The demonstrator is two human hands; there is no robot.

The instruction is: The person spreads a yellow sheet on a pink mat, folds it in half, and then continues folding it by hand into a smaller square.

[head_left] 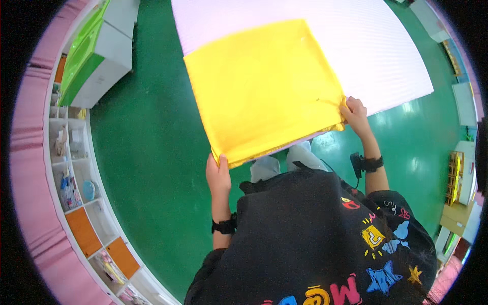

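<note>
Both hands pinch the near corners of the folded yellow cloth [264, 86]: left hand [217, 175] and right hand [355, 115] closed on its edge, keeping it flat on the white counter [376, 46].

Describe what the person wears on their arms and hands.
Both forearms are bare, with no gloves on the left hand or right hand. Each wrist carries a black strap band: one on the left wrist, one on the right wrist, where a small black boxy device with a thin cable sits beside it.
</note>
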